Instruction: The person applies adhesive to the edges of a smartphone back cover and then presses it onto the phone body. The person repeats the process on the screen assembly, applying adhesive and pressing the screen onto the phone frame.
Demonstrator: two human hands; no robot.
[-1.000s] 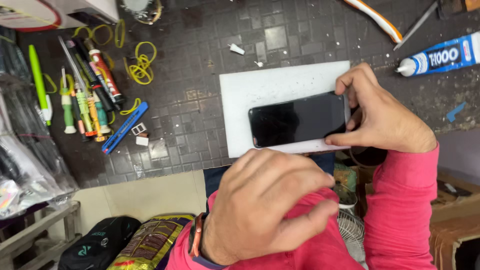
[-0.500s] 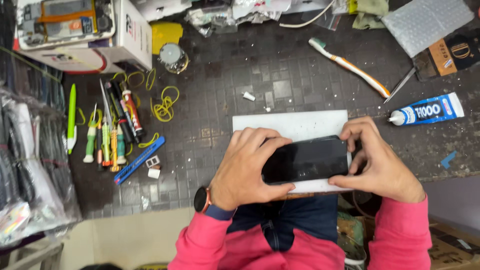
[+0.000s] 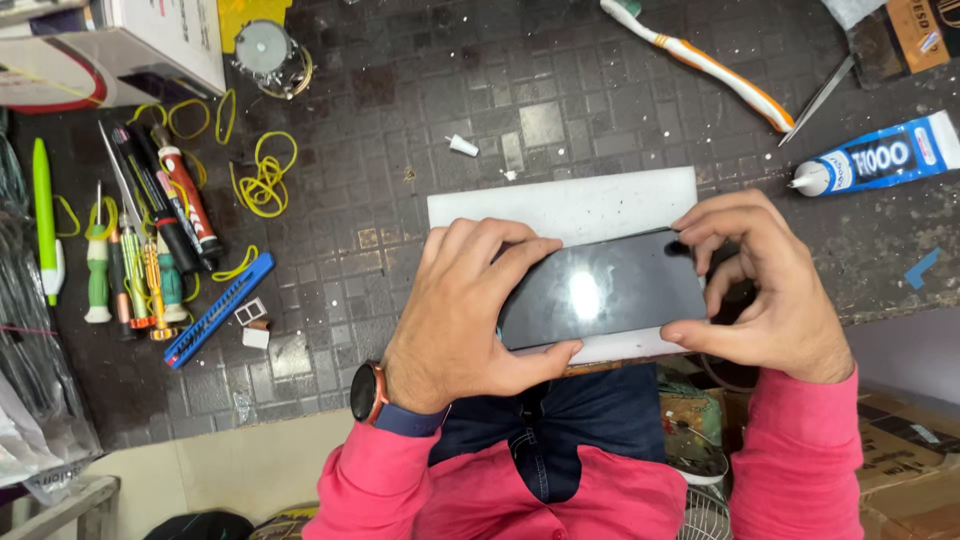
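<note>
Black phone [image 3: 610, 290] flat on white slab [image 3: 560, 205], left hand [image 3: 465, 315], right hand [image 3: 770, 290], fingers clamped on its ends

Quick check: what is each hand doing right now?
Left hand: closed on the left end of the dark phone, thumb under its near edge.
Right hand: pinching the phone's right end.

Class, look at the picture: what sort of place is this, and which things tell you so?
Probably a phone repair bench: both hands hold a dark phone over a white pad, with small screwdrivers lined up alongside and a glue tube nearby.
</note>
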